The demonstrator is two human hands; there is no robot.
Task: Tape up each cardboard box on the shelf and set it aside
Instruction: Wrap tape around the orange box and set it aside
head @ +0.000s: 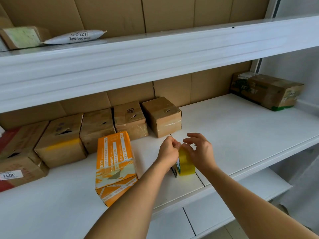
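Left hand (170, 149) curls at the yellow tape roll (186, 161); right hand (200, 150) spreads over it. Orange box (114, 163) alongside looks light, stiff; best gripped by its sides.

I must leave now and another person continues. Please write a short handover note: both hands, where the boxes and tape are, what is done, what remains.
Left hand: fingers curled, pinching at the top of the yellow tape roll, probably the tape end.
Right hand: fingers spread, resting on the roll's other side.
The roll stands on the middle shelf, by the front edge.
Orange box lies just left of the hands, pulled forward; probably next.
Row of brown boxes waits at the back wall; several tops show torn holes.
One green-printed box sits far right.
Done: cannot tell. Left: tape the orange box, then the row.
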